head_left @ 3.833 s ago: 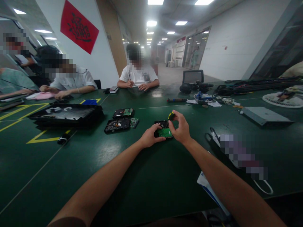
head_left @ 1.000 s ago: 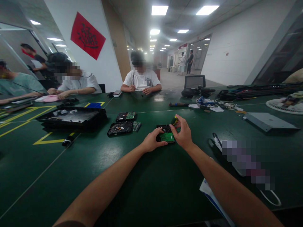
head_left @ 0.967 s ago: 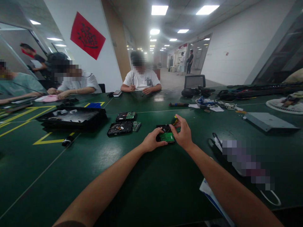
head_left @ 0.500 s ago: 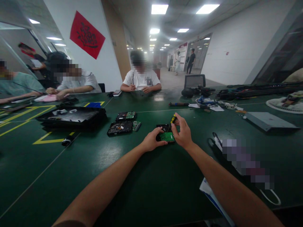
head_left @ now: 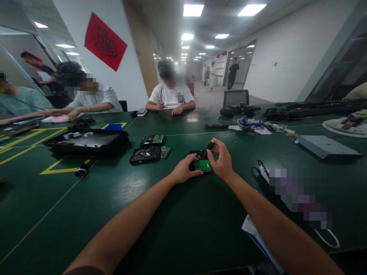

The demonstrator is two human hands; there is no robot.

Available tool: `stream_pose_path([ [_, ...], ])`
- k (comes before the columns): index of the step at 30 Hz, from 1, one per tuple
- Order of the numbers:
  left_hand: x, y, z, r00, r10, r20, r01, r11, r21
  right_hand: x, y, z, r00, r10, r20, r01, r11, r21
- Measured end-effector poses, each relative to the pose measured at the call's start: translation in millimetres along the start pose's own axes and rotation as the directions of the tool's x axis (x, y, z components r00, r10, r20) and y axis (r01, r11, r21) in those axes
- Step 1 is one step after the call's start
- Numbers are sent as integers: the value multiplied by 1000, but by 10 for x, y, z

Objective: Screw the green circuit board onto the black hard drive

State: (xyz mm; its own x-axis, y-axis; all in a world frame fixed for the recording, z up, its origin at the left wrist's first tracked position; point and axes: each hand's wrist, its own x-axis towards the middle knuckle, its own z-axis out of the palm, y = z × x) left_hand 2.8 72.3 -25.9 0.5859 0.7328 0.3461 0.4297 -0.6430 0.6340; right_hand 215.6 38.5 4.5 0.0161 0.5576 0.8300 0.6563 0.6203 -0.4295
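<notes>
A hard drive (head_left: 202, 165) with a green circuit board facing up lies on the green table (head_left: 160, 214). My left hand (head_left: 185, 169) grips its left side, thumb along the near edge and fingers at the far edge. In my right hand (head_left: 220, 159) is a screwdriver (head_left: 210, 144) with a black and yellow handle, pinched between thumb and fingers above the drive's right end. The screwdriver's tip is too small and dark to make out. More hard drives (head_left: 145, 154) lie to the left, beside a small loose circuit board (head_left: 165, 152).
A black tray-like housing (head_left: 86, 142) stands at the left. On the right are a grey metal box (head_left: 328, 147), a blurred-out item with a strap (head_left: 325, 236), and cables (head_left: 309, 113). Another tool (head_left: 217, 126) lies further back. A person (head_left: 171, 93) sits opposite.
The screwdriver handle has turned in my right fingers, showing a different side. My left hand and the hard drive stay in place. The person opposite has shifted a hand.
</notes>
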Motion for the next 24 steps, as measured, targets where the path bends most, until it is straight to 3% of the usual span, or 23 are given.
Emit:
stream_pose_path([
  [8,-4,-60,22,1000,-1,5,1,1000,24,8,-3,-6,1000,-3,31,4,1000,-20],
  [24,-6,-36,8,1000,-2,4,2,1000,3,-16,28,22,1000,-24,-14,24,1000,-20],
])
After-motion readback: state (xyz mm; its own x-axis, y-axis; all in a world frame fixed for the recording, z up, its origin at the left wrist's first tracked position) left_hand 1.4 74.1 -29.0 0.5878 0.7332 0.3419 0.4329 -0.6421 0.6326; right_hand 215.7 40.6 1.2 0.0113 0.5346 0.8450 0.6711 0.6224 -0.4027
